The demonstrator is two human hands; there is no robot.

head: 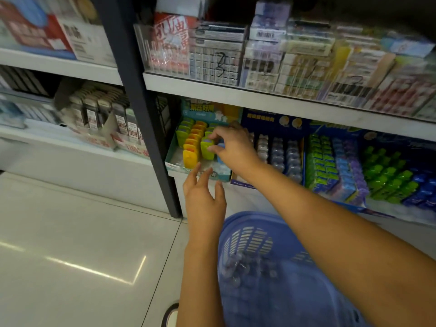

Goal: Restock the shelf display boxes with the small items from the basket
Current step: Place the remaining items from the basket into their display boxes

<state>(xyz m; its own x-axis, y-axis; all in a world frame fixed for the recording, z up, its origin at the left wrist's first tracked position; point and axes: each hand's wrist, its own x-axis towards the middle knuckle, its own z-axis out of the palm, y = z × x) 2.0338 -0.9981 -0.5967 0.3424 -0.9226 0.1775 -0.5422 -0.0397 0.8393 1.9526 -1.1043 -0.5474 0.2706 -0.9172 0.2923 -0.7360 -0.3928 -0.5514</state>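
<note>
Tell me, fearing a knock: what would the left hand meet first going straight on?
Probably the front wall of the teal cardboard display box, just beyond the left hand; depth unclear.

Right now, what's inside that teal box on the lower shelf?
The teal display box holds upright rows of yellow, orange and green packs. The right hand pinches one green pack and covers the box's right side, so nothing there can be seen.
</note>
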